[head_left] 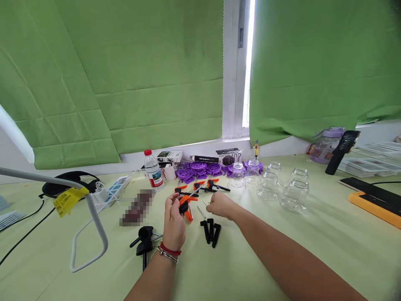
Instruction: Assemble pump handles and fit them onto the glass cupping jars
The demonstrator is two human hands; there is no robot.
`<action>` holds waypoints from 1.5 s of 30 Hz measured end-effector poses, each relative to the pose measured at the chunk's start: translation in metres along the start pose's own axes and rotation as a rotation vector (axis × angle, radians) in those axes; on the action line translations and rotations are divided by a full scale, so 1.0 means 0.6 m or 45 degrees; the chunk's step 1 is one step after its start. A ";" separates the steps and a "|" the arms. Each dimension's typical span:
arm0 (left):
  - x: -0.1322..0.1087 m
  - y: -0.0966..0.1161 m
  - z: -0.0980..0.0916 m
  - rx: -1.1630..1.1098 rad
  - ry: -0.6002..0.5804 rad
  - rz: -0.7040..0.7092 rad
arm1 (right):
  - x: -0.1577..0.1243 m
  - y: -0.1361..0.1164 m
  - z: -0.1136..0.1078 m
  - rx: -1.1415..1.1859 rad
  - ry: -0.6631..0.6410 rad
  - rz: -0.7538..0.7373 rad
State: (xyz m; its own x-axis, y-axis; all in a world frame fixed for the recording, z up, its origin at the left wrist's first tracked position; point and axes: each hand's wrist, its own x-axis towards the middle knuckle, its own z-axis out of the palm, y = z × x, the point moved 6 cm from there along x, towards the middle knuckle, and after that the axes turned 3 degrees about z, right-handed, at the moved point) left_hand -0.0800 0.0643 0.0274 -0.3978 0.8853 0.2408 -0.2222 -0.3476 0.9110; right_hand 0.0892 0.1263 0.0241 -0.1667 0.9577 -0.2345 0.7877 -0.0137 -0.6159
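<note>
The left hand point(174, 223) had its fingers closed around an orange-and-black part point(184, 203) with a metal rod, raised above the middle of the counter point(338, 234). The right hand point(222, 205) was just beside it, fingers bunched narrowly near a thin metal piece point(204, 203); whether they gripped anything could not be told. Three black handles point(216, 236) lay side by side on the near side of the hands. Beyond them, toward the counter's back edge, were more orange-and-black pieces point(214, 184), then piled purple parts point(198, 168). Clear jars point(296, 196) stood to the right, and a red-capped bottle point(154, 171) stood left of the purple pile, near the back edge.
</note>
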 end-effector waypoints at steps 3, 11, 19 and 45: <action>-0.007 0.000 0.008 -0.033 0.006 -0.086 | -0.025 0.014 -0.038 0.163 -0.147 -0.069; -0.043 -0.010 0.058 -0.201 -0.344 -0.304 | -0.094 -0.015 -0.141 0.550 0.045 -0.499; -0.071 -0.020 0.085 -0.301 -0.585 -0.421 | -0.104 -0.043 -0.108 0.573 0.134 -0.716; -0.076 -0.023 0.093 -0.328 -0.709 -0.424 | -0.125 -0.063 -0.057 0.375 0.080 -0.784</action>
State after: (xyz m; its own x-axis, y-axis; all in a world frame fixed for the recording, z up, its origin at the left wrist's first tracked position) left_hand -0.0093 0.0456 0.0226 0.2285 0.9602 0.1608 -0.4848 -0.0310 0.8741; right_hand 0.0923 0.0648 0.0908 -0.4909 0.8306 0.2629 0.3646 0.4700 -0.8039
